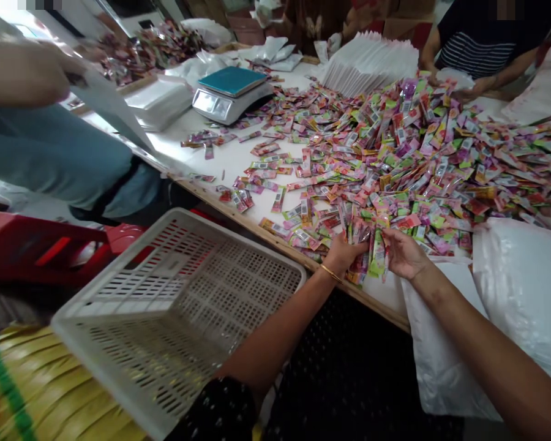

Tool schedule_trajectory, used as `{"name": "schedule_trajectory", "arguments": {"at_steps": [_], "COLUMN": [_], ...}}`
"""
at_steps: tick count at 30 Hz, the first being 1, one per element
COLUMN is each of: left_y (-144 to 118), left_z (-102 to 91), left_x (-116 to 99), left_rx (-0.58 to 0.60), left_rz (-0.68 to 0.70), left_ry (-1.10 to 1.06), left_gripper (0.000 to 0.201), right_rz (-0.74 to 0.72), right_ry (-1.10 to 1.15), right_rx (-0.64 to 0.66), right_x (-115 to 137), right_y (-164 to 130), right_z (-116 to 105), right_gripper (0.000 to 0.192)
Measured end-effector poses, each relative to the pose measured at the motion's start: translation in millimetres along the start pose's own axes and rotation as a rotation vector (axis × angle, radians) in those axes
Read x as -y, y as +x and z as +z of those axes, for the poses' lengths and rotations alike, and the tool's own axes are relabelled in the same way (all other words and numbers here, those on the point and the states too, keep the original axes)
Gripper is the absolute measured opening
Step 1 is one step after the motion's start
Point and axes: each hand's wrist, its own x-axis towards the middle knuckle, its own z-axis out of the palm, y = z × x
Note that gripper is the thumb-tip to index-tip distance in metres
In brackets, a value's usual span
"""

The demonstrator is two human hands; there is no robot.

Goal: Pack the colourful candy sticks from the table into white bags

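Observation:
A big heap of small colourful sachets (408, 153) covers the white table (229, 162). At the table's near edge my left hand (342, 254), with a gold bangle on the wrist, and my right hand (404, 254) together grip a bunch of sachets (371, 254) held upright between them. My palms face each other with the bunch pressed between the fingers. Loose sachets lie all around both hands.
An empty white plastic basket (174, 318) sits at my left, below the table edge. White plastic bags (523, 288) hang at my right. A blue-topped scale (232, 92) and a stack of white bags (371, 61) stand at the back. Other people work at the left and far side.

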Motion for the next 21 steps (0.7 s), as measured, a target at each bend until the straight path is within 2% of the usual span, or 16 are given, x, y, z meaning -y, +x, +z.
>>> {"name": "schedule_trajectory", "arguments": {"at_steps": [3,5,6,8,11,18,21], "left_y": [1.7,1.9,1.9,2.1,3.2,3.5,3.2], "left_z": [0.6,0.9,0.9,0.8,-0.4,-1.8,-4.5], "left_x": [0.1,-1.0,-1.5,-1.9,0.3,7.2,4.7], "left_rx": [-0.067,-0.093,-0.093,-0.077,-0.046,-0.018,-0.026], "left_rz": [0.054,0.075,0.078,0.067,0.042,-0.001,-0.031], "left_ry": [0.043,0.067,0.066,0.038,-0.007,-0.058,-0.053], "left_gripper": [0.034,0.034,0.034,0.035,0.036,0.047,0.044], "right_rz": [0.054,0.024,-0.002,-0.041,-0.024,0.138,0.146], "right_ry": [-0.006,-0.022,-0.027,-0.025,-0.022,0.018,0.060], "right_rx": [-0.011,-0.045,-0.077,-0.147,-0.197,-0.096,-0.131], "right_x": [-4.2,-9.0,-11.3,-14.6,-14.9,-7.4,-5.3], "right_y": [-4.1,-3.9,-2.7,0.5,4.0,3.5,3.3], "right_z": [6.2,7.0,6.2,2.9,-3.6,-11.2,-8.9], "right_gripper": [0.017,0.008,0.003,0.013,0.016,0.008,0.010]}}
